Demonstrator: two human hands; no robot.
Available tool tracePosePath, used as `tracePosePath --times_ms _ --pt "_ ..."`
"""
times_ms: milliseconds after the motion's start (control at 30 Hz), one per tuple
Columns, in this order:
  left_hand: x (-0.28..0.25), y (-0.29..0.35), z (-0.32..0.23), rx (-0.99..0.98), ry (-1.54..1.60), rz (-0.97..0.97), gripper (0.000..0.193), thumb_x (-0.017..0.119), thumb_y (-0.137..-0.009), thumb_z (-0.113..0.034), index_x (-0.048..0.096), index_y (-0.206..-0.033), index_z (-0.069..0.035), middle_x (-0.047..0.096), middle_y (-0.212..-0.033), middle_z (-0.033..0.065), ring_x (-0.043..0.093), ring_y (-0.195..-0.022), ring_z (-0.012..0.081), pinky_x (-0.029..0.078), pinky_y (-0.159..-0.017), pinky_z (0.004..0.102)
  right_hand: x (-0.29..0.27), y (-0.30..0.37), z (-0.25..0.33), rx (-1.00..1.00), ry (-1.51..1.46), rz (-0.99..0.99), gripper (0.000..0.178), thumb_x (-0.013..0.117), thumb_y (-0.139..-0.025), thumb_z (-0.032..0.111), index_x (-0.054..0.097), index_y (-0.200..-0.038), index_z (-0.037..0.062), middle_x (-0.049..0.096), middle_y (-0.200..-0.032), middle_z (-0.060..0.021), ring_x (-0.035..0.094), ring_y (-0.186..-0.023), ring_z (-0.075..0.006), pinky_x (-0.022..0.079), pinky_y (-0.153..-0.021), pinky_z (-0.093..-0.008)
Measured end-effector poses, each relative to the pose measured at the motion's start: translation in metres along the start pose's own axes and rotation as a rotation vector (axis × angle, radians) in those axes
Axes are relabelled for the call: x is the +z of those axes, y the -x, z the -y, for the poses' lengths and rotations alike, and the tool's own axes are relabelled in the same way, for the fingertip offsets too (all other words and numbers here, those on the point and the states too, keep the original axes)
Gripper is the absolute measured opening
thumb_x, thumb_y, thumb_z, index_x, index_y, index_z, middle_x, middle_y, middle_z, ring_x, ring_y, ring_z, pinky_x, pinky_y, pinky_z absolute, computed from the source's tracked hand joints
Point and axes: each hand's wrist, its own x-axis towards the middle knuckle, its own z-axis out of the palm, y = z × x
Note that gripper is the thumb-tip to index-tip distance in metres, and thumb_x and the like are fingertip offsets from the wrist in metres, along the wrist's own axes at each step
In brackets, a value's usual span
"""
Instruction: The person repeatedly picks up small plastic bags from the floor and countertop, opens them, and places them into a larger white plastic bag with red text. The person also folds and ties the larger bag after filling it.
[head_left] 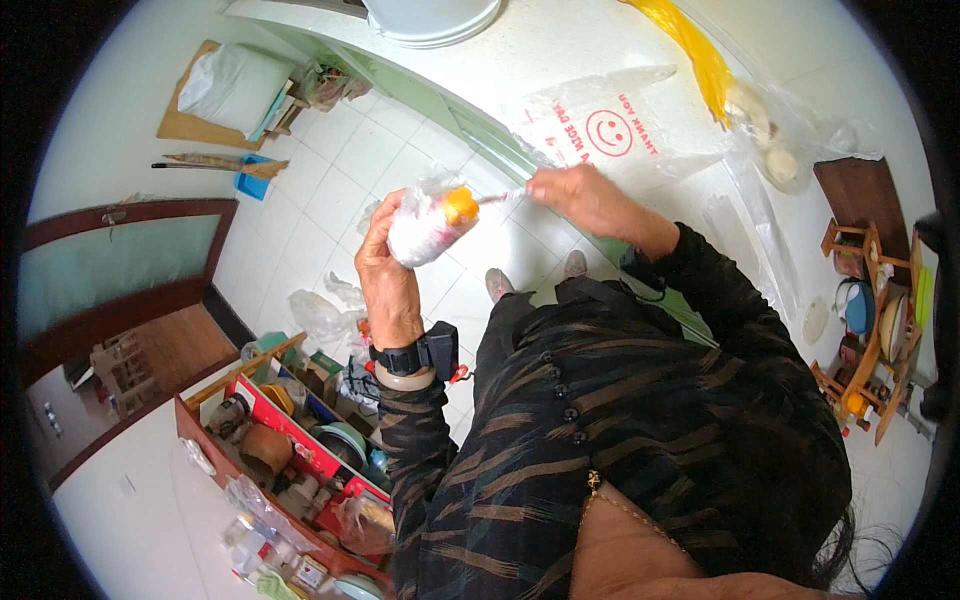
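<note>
My left hand (385,268) is raised over the tiled floor, its fingers wrapped round a whitish plastic-wrapped bundle (425,236). Faint pink shows through the wrapping, and a bright yellow piece (460,205) sits at the bundle's right end. From that end a thin pale strip (503,196) runs across to my right hand (577,203), which is closed on its other end. Whether the strip is twisted plastic or a separate thin tool is too small to tell. Near my right hand, a clear plastic bag with red print (612,130) lies flat on the white countertop (560,55).
A yellow plastic bag (690,55) and a clear bag of round pale items (780,160) lie farther right on the counter. A white bucket (432,22) stands at the back. Left of me are a cluttered cabinet (225,450) and a blue dustpan (252,183); a wooden rack (880,300) stands right.
</note>
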Motion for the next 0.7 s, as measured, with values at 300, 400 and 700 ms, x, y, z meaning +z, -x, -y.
tracePosePath --times_ms 300,400,700 --pt "0.012 0.018 -0.015 -0.042 -0.128 0.226 0.036 0.057 -0.087 0.019 0.077 -0.109 -0.001 0.072 -0.121 0.0094 0.067 -0.114 0.0198 0.053 -0.1 0.0343 -0.048 -0.026 0.026 -0.453 0.031 -0.64 0.017 0.058 -0.106 0.011 0.071 -0.113 0.0017 0.065 -0.079 -0.0048 0.06 -0.068 -0.0101 0.051 -0.061 -0.0249" --pt "0.02 0.027 -0.014 -0.259 -0.158 0.374 0.039 0.052 -0.086 0.022 0.074 -0.109 0.0 0.074 -0.114 0.0071 0.069 -0.103 0.0165 0.056 -0.091 0.0305 -0.053 -0.036 0.026 -0.487 -0.091 -0.658 0.019 0.055 -0.107 0.008 0.07 -0.116 0.0021 0.063 -0.083 -0.0025 0.056 -0.071 -0.0082 0.049 -0.063 -0.0229" --pt "0.044 0.026 -0.042 0.014 0.06 0.249 0.029 0.062 -0.092 0.014 0.07 -0.117 -0.001 0.074 -0.109 0.0069 0.07 -0.098 0.0156 0.058 -0.089 0.031 0.039 -0.047 0.0 -0.138 -0.201 0.206 0.031 0.052 -0.108 0.032 0.069 -0.109 0.006 0.067 -0.08 -0.0065 0.061 -0.072 -0.0163 0.053 -0.068 -0.0334"
